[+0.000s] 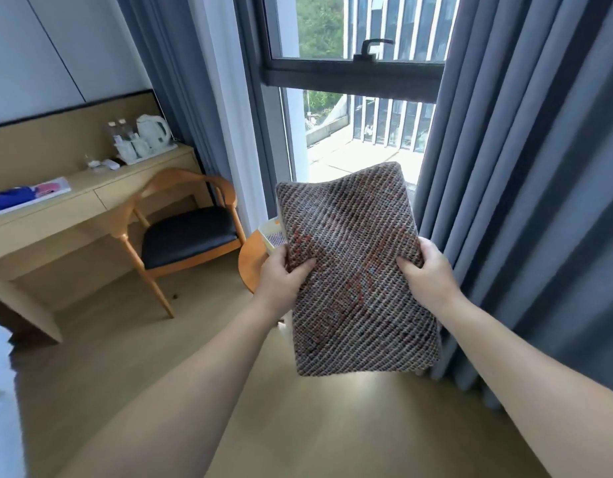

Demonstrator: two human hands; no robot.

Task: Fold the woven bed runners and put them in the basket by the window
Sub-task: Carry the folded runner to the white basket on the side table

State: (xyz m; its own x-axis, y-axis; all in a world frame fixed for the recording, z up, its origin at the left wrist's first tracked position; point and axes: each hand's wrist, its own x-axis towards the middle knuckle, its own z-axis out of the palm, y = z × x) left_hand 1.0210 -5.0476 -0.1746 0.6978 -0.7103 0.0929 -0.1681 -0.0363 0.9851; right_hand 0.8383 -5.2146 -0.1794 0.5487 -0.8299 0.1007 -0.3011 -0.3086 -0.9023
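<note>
A folded woven bed runner (pixel 353 270), grey-brown with orange-red patches, is held up flat in front of the window. My left hand (pixel 282 274) grips its left edge, thumb on top. My right hand (pixel 427 267) grips its right edge the same way. Behind the runner's left edge a pale basket (pixel 267 236) peeks out, standing on a small round wooden table (pixel 251 262) by the window. A bit of woven fabric (pixel 276 239) shows inside the basket. Most of the basket is hidden by the runner.
A wooden armchair (pixel 180 232) with a dark seat stands left of the round table, at a long wooden desk (pixel 91 198) with a kettle tray. Grey curtains (pixel 518 188) hang on both sides of the window. A white bed edge (pixel 1 391) shows at the far left.
</note>
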